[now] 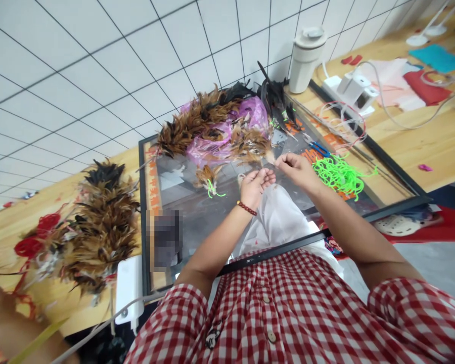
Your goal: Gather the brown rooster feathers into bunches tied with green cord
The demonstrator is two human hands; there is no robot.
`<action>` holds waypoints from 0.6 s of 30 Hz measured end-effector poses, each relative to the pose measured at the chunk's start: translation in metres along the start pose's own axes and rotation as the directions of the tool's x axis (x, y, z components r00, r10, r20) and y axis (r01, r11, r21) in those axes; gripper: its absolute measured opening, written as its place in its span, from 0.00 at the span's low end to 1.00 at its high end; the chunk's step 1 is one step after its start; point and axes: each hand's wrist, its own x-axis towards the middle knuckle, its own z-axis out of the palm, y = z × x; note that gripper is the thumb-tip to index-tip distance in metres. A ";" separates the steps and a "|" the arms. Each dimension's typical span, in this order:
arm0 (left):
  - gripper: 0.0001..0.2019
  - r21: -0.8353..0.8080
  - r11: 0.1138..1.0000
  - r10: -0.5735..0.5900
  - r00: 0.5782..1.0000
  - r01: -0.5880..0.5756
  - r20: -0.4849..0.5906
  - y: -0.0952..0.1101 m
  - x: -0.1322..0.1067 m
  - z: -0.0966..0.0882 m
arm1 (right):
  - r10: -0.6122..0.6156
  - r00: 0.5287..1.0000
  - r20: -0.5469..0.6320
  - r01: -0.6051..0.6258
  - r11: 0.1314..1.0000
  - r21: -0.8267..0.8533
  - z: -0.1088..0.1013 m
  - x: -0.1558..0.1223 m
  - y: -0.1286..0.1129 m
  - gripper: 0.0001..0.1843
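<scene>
My left hand (256,186), with a red bead bracelet at the wrist, is cupped palm up over the glass board (197,212); what lies in it I cannot make out. My right hand (296,168) sits just to its right, fingers pinched together near a small brown feather (268,157). Both hands hover in front of a heap of brown feathers (212,124) lying on a pink plastic bag (250,114). A small feather bundle tied with green string (209,178) lies on the glass left of my hands. Neon green cords (339,176) are piled just right of my right hand.
A big pile of finished brown and black feather bundles (98,227) with red strings covers the wooden table at left. Blue-handled scissors (318,147), black feathers (275,96), a white cup (306,59), a power strip (351,88) and cloth pieces lie at the back right. A white charger (128,285) rests near the front edge.
</scene>
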 end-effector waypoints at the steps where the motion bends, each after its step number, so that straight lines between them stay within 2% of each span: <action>1: 0.07 0.014 1.000 -0.012 1.000 0.011 0.005 0.000 0.000 0.000 | -0.011 1.000 -0.009 0.011 1.000 0.002 0.003 -0.001 0.000 0.19; 7: 0.06 0.051 0.997 -0.053 0.997 0.050 0.056 0.001 0.000 -0.003 | -0.207 0.976 -0.062 0.194 0.967 -0.167 0.014 -0.002 0.007 0.14; 12: 0.07 0.066 0.996 -0.064 0.996 0.060 0.059 -0.001 0.002 -0.004 | -0.215 0.977 -0.007 0.210 0.960 -0.183 0.016 -0.004 0.008 0.15; 18: 0.07 0.067 0.996 -0.063 0.996 0.059 0.067 0.002 0.003 -0.005 | -0.271 0.960 0.065 0.277 0.951 -0.139 0.010 -0.006 0.002 0.23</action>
